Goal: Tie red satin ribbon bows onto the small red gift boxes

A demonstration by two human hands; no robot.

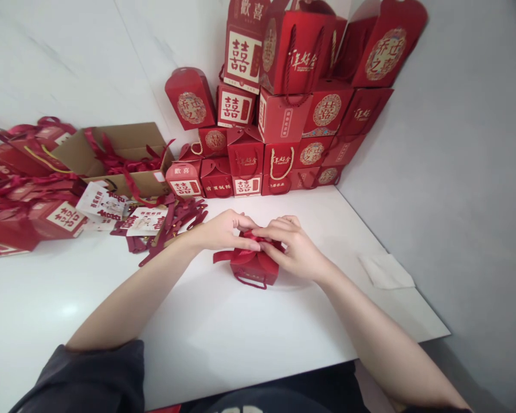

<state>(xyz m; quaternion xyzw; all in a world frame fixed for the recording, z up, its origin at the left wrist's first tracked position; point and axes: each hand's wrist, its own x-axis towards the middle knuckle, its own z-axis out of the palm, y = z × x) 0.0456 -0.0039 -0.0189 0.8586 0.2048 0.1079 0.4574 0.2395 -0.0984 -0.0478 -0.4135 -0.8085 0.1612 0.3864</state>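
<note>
A small red gift box (253, 271) stands on the white table (223, 332) in front of me, with a red ribbon (224, 255) trailing off its left side. My left hand (223, 229) comes in from the left and pinches the ribbon on top of the box, fingers closed. My right hand (290, 244) rests on the box's right top edge, its fingers curled and pressed onto the ribbon and the lid flaps. A red cord handle hangs on the box's front face.
A stack of finished red gift boxes and bags (284, 97) fills the far corner against the wall. A cardboard carton (112, 152) with red ribbons, flat unfolded boxes (34, 189) and loose ribbons (172, 221) lie at the left. A white paper sheet (384, 271) lies at the right edge.
</note>
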